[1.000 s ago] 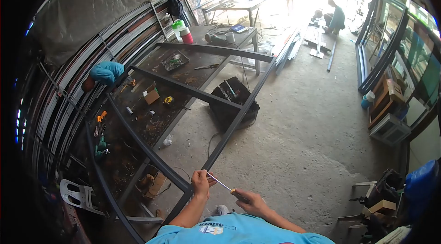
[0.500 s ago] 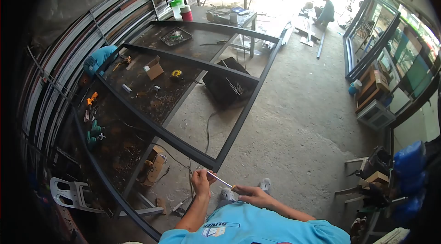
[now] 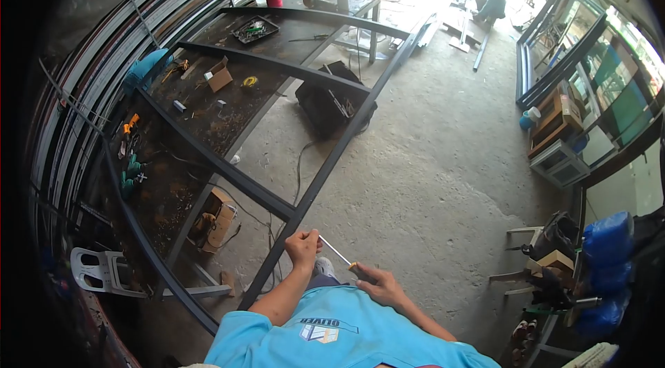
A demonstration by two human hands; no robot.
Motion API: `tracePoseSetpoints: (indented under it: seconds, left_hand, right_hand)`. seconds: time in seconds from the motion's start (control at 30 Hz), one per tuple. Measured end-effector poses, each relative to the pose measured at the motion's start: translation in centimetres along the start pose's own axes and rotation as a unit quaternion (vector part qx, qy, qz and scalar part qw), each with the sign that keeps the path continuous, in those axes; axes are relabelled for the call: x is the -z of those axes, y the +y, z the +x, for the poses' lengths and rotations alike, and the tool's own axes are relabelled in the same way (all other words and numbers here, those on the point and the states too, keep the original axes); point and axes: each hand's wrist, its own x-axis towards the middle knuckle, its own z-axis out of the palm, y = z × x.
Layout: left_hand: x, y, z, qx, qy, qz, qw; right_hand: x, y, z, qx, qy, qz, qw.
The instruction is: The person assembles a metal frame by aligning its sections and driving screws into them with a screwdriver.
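My right hand [image 3: 381, 286] is closed around the dark and yellow handle of a screwdriver [image 3: 336, 251], whose metal shaft points up and to the left. My left hand [image 3: 303, 249] is closed in a pinch close to the screwdriver's tip. Whatever sits between its fingers is too small or hidden to make out. Just beyond the left hand runs the side rail of a large dark metal frame [image 3: 327, 173], which has crossbars and lies across a dark worktable [image 3: 208, 134].
On the worktable are a tray [image 3: 255, 29], a small cardboard box [image 3: 219, 76], a yellow tape measure [image 3: 250, 81], and orange [image 3: 130, 123] and green [image 3: 131, 175] power tools. A person [image 3: 145, 69] bends at the left; another person [image 3: 492, 2] crouches far off. A plastic chair [image 3: 97, 272] stands lower left.
The view has shifted, so the frame and table appear farther left and more rail shows beside my left arm. My left hand sits slightly left and higher; the screwdriver stays in my right hand.
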Motion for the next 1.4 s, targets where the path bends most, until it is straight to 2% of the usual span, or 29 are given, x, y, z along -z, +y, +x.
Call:
tracePoseSetpoints:
  seconds: [0.13,0.2,0.33,0.4,0.47,0.53,0.6,0.67,0.7,0.77,0.87,1.0,1.07,1.2,1.4]
  left_hand:
    - [-1.9,-1.5,-1.6,-0.047,0.044,0.073,0.995]
    - [-2.0,-3.0,-1.6,-0.106,0.058,0.107,0.987]
    - [-2.4,-2.8,-3.6,-0.138,0.083,0.176,0.971]
    - [-2.1,-3.9,-3.9,-0.207,0.091,0.244,0.943]
    - [-1.9,-3.8,-4.6,-0.186,0.09,0.267,0.941]
    - [-2.0,-3.0,-5.6,-0.243,0.059,0.315,0.916]
    - [-1.6,-4.4,-5.5,-0.236,0.027,0.311,0.92]
    - [-1.5,-5.1,-5.5,-0.207,-0.009,0.286,0.936]
    - [-1.3,-5.0,-5.9,-0.195,0.001,0.297,0.935]
    - [-1.4,-4.1,-5.8,-0.173,-0.043,0.25,0.952]
    - [-1.1,-4.0,-5.1,-0.141,-0.065,0.288,0.945]
    - [0.1,-6.0,-1.8,-0.112,-0.073,0.377,0.916]
    - [0.2,-5.5,-0.8,-0.055,-0.068,0.392,0.916]
    - [0.9,-5.3,1.8,-0.054,-0.095,0.418,0.902]
    - [1.4,-5.5,3.9,-0.036,-0.076,0.416,0.906]
  right_hand:
    - [1.8,1.7,-1.5,0.017,0.007,0.013,1.0]
    - [2.5,2.2,-1.9,0.035,-0.004,0.06,0.998]
    - [4.0,3.9,-2.0,0.073,-0.027,0.053,0.996]
    - [4.4,4.4,-2.0,0.088,-0.022,0.043,0.995]
    - [4.3,5.6,-1.9,0.097,-0.026,0.039,0.994]
    - [4.2,5.9,-1.9,0.11,0.0,0.017,0.994]
    - [4.2,5.6,-2.0,0.087,-0.005,0.024,0.996]
    - [3.8,6.6,-1.8,0.076,-0.006,0.088,0.993]
    - [3.8,6.9,-1.7,0.072,-0.013,0.092,0.993]
    - [3.9,7.3,-1.1,0.09,-0.01,0.087,0.992]
    - [3.7,7.2,-0.4,0.097,-0.004,0.07,0.993]
    - [2.4,7.1,2.2,0.078,-0.01,0.019,0.997]
    - [1.1,7.4,3.7,0.091,0.006,0.04,0.995]
    - [-0.1,7.0,6.4,0.101,0.032,0.025,0.994]
    - [-1.5,7.2,9.0,0.095,0.026,0.018,0.995]
